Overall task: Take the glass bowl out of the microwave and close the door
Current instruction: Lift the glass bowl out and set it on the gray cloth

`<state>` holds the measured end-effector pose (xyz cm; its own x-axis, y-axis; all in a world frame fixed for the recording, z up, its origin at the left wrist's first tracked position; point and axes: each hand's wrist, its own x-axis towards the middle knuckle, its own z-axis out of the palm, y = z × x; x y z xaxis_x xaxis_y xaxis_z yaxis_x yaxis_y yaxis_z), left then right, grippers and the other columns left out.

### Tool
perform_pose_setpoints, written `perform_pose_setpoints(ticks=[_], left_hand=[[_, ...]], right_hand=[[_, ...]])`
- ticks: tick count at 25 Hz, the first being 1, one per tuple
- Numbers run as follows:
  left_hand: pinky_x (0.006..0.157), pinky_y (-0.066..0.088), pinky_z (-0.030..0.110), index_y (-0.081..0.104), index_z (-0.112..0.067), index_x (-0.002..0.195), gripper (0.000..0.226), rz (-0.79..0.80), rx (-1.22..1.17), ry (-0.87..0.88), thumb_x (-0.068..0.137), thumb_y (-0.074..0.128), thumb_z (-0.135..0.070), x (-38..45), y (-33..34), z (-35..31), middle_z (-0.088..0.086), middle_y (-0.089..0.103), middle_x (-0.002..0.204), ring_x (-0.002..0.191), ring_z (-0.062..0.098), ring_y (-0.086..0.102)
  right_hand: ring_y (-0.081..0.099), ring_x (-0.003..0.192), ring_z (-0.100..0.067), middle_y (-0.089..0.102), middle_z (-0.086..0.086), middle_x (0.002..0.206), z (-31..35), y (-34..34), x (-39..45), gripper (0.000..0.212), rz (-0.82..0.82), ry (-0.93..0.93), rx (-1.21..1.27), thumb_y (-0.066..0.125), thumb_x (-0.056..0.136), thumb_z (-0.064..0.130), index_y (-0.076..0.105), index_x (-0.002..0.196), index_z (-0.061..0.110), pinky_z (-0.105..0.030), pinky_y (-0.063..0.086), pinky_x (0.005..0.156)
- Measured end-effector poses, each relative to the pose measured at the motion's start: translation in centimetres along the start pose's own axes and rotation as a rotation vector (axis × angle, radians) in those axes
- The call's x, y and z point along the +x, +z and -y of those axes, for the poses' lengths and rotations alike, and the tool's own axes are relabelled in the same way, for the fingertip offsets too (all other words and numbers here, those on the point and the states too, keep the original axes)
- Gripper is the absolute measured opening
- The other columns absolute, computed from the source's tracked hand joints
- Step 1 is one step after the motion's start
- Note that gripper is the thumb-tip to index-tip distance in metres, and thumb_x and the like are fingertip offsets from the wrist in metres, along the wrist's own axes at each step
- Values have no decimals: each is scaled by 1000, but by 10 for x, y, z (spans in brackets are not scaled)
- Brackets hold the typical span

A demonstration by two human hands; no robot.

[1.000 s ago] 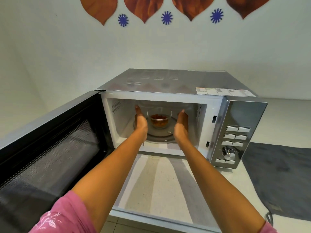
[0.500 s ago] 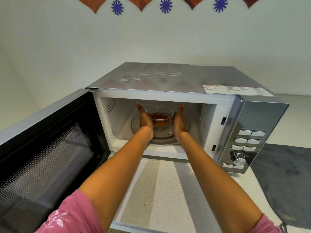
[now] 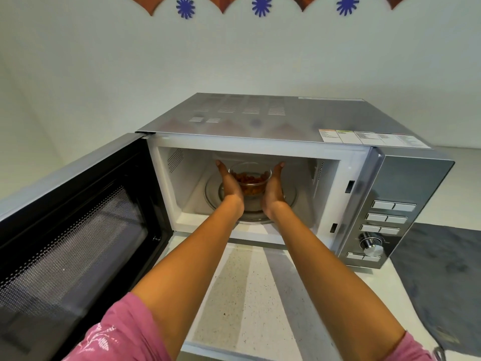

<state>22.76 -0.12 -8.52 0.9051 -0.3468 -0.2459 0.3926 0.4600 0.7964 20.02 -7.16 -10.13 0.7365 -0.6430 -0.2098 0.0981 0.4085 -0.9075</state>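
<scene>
Hands (image 3: 251, 187) clasp glass bowl (image 3: 250, 178) — upright.

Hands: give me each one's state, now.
Left hand: flat against the left side of the glass bowl, inside the microwave.
Right hand: flat against the bowl's right side.

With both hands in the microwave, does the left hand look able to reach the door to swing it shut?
Probably not yet. The left hand and right hand are pressed against the bowl inside. The open door stands unobstructed on the left, reachable once the bowl is out.
</scene>
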Motion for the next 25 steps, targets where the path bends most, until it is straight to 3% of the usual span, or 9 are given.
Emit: perform_pose_setpoints(ticks=[3, 7, 8, 10, 12, 14, 17, 21, 25], left_hand=[[94, 35, 38, 24, -20, 153, 82, -10, -40, -20, 91, 23, -73, -10, 3, 0, 14, 37, 153, 134, 33, 41], [69, 50, 30, 28, -23, 151, 80, -2, -46, 42, 90, 28, -73, -34, 7, 0, 12, 44, 147, 88, 20, 59], [76, 50, 33, 28, -24, 151, 78, 2, -42, 58, 90, 28, -73, -38, 8, 1, 12, 43, 148, 92, 21, 59], [94, 40, 43, 28, -28, 151, 77, 9, -57, 58, 90, 26, -74, -49, 9, 0, 10, 40, 151, 120, 30, 51], [95, 39, 42, 28, -29, 151, 76, 21, -75, 75, 90, 24, -74, -65, 9, 0, 9, 38, 152, 130, 33, 44], [85, 49, 35, 32, -28, 149, 74, 23, -91, 109, 91, 25, -73, -82, 9, 1, 8, 45, 145, 115, 26, 52], [55, 53, 26, 36, -29, 146, 74, -10, -76, 109, 89, 26, -75, -109, 6, 5, 5, 50, 122, 86, 16, 56], [72, 49, 34, 37, -27, 147, 78, -24, -85, 107, 87, 28, -77, -140, -1, 14, 7, 48, 137, 104, 23, 54], [62, 47, 26, 43, -22, 144, 75, -65, -62, 126, 90, 28, -73, -169, -9, 27, 6, 48, 140, 92, 15, 55]], right_hand=[[41, 143, -29, 42, -10, 156, 1, -2, -6, 90, -15, 16, 38, 18, 90, 79, 36, 152, 17, -46, 28, 122], [51, 135, -31, 53, -13, 147, 5, -4, -18, 91, -22, 34, 88, 21, 88, 81, 43, 148, 16, -47, 34, 118], [51, 135, -31, 54, -13, 147, 6, -5, -22, 91, -14, 33, 88, 21, 88, 81, 43, 149, 17, -46, 34, 119], [47, 138, -30, 50, -11, 150, 6, -9, -35, 89, 7, 17, 92, 20, 89, 80, 38, 151, 20, -47, 29, 121], [42, 142, -30, 46, -9, 154, 6, -13, -51, 85, 26, -2, 104, 19, 90, 78, 34, 153, 22, -48, 24, 121], [39, 143, -30, 44, -8, 155, 7, -17, -65, 82, 24, -14, 108, 17, 92, 76, 33, 153, 24, -51, 22, 120], [40, 142, -33, 42, -8, 155, 6, -24, -89, 82, 3, 3, 112, 17, 92, 76, 31, 154, 25, -57, 25, 120], [46, 137, -31, 47, -11, 150, 0, -38, -122, 80, 23, -2, 178, 18, 94, 73, 36, 150, 19, -47, 37, 112], [46, 138, -28, 44, -9, 153, -11, -56, -154, 73, -52, -56, 79, 16, 100, 65, 36, 151, 16, -38, 38, 106]])
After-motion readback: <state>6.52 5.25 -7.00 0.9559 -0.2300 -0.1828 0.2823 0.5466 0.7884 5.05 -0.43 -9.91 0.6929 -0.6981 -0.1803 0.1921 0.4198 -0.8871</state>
